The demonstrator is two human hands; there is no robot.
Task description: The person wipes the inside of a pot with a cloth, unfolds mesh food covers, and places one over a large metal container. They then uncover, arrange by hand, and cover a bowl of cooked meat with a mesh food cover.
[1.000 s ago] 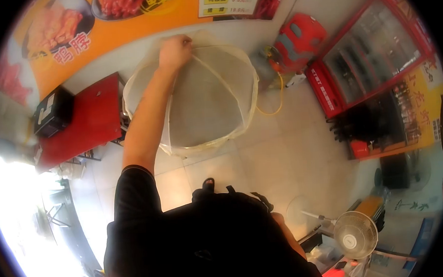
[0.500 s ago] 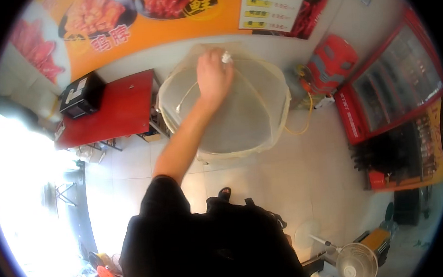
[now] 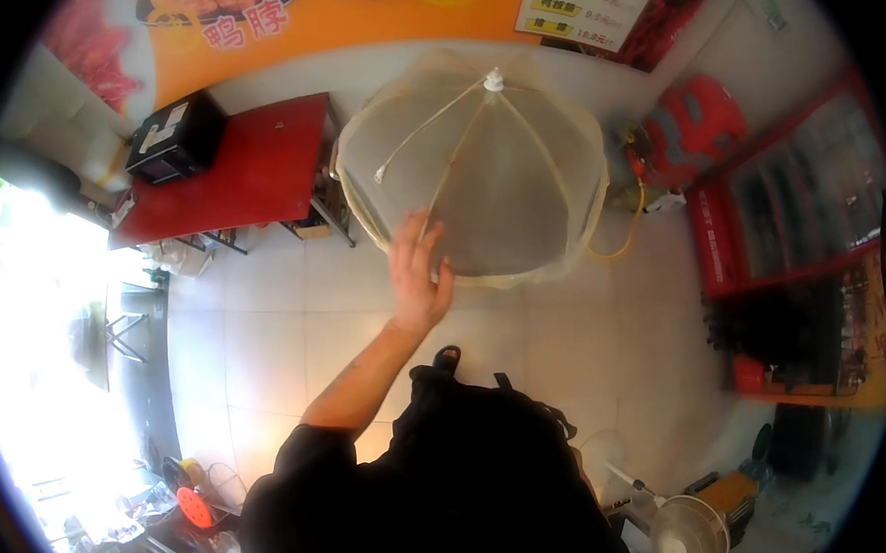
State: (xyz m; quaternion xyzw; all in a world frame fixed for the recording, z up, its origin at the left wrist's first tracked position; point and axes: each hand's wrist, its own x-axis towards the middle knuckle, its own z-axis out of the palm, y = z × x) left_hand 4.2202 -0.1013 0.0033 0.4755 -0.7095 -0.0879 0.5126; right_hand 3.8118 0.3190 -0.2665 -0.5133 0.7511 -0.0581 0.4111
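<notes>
A large umbrella-style mesh food cover stands open like a dome, its pale ribs running down from a white knob at the top. A cord with a small white end trails from the knob over the left side of the mesh. My left hand is at the cover's near left edge, fingers apart and holding nothing. Its fingertips overlap the mesh in view; whether they touch it I cannot tell. What lies beneath the cover is hard to make out. My right hand is out of sight.
To the left, a red table carries a black microwave-like box. A red appliance with a yellow hose stands right of the cover, before a red-framed display fridge. A fan is at lower right.
My left hand has let go of the knob on top and come back toward me, down to the cover's near left edge. The view has shifted slightly.
</notes>
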